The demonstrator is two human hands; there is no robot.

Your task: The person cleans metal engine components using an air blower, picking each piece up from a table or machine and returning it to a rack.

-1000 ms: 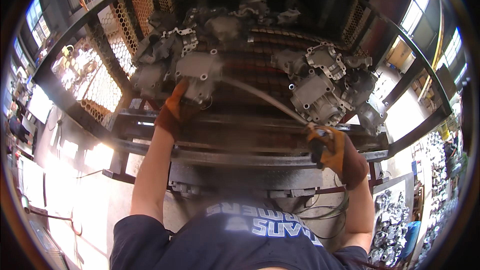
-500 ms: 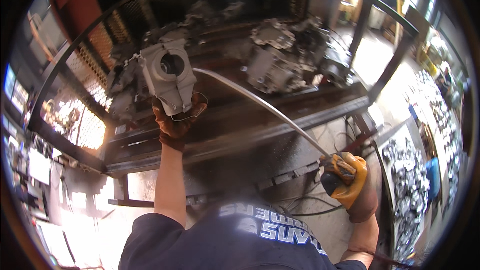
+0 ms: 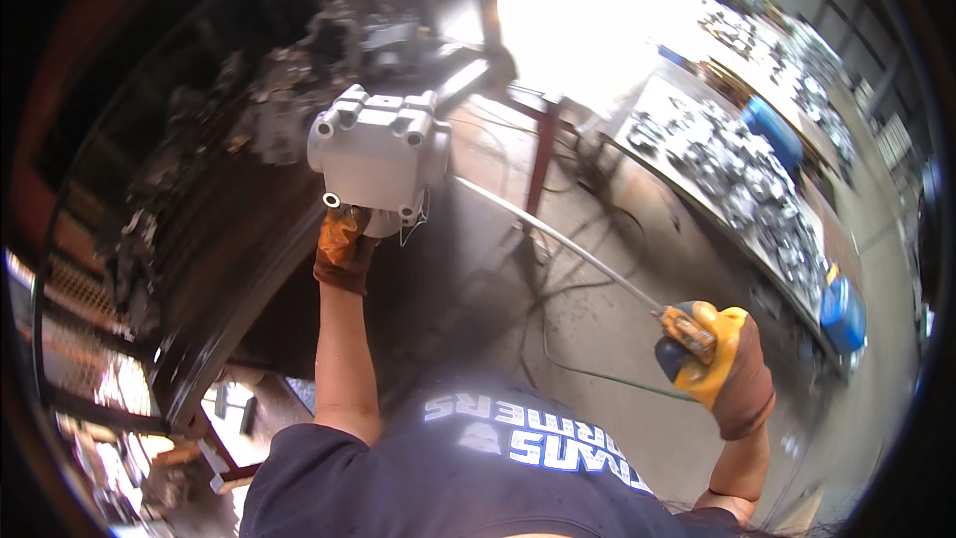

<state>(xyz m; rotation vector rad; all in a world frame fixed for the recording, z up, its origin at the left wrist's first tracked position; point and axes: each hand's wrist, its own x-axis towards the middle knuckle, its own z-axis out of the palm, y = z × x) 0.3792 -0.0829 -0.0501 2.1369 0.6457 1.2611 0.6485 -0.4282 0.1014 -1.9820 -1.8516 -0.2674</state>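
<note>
A boxy grey metal casting with tubular bosses at its corners is held up in front of me. My left hand, in an orange glove with a brown cuff, grips it from below; the casting hides most of the fingers. A thin loose wire hangs by its lower right corner. At the right, my gloved right hand is closed around the worn orange-brown handle of a long, thin metal rod. The rod slants up and left, its far end near the casting's right side; whether they touch I cannot tell.
On a dark metal bench to the left lie several rough grey castings. A table at the right is heaped with shiny metal parts. Blue plastic containers stand there too. A hose runs across the floor.
My view has swung to the right, away from the bench. The casting has turned from its round-opening side to a face with corner bosses. Both hands keep their holds.
</note>
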